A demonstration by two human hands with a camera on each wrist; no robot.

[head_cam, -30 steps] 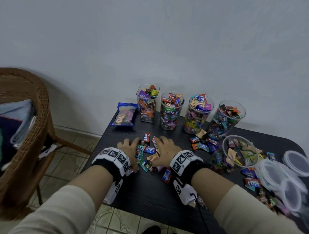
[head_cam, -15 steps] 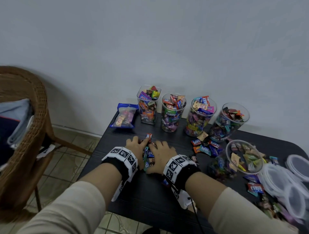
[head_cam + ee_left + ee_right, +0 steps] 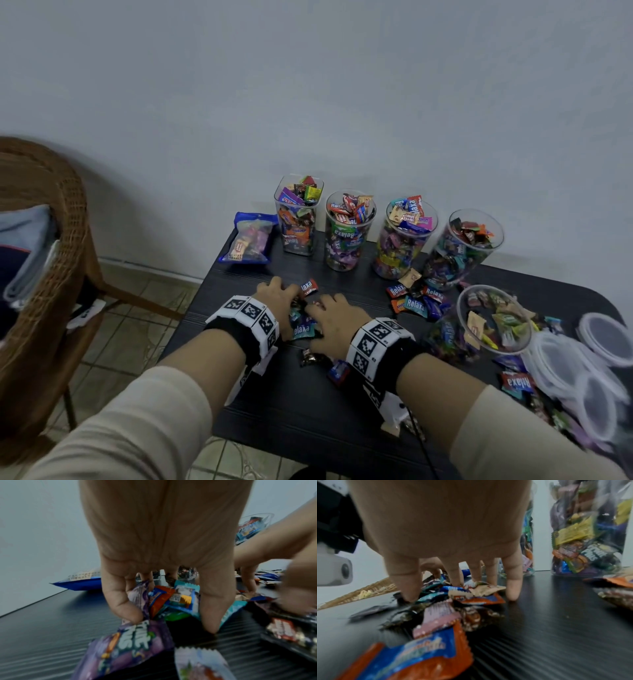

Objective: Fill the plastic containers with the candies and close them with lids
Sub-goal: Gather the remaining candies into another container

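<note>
Here the heap of wrapped candies (image 3: 301, 322) lies on the black table (image 3: 308, 411) right in front of me, penned between my two hands. My left hand (image 3: 277, 301) cups the heap from the left, fingers bent down with the tips on the wrappers; my right hand (image 3: 337, 323) does the same from the right. Neither has lifted anything, so I judge both are raking, not gripping. A red Relaxa candy (image 3: 309, 287) sits just beyond my fingertips. Behind stand four containers (image 3: 347, 233) heaped to the brim along the wall, and the fifth container (image 3: 493, 322), nearer on my right, looks only partly filled. The clear lids (image 3: 606, 337) lie past it. I take this as the gathering step; next I need to close both hands under the heap, carry it right and drop it into that fifth container.
</note>
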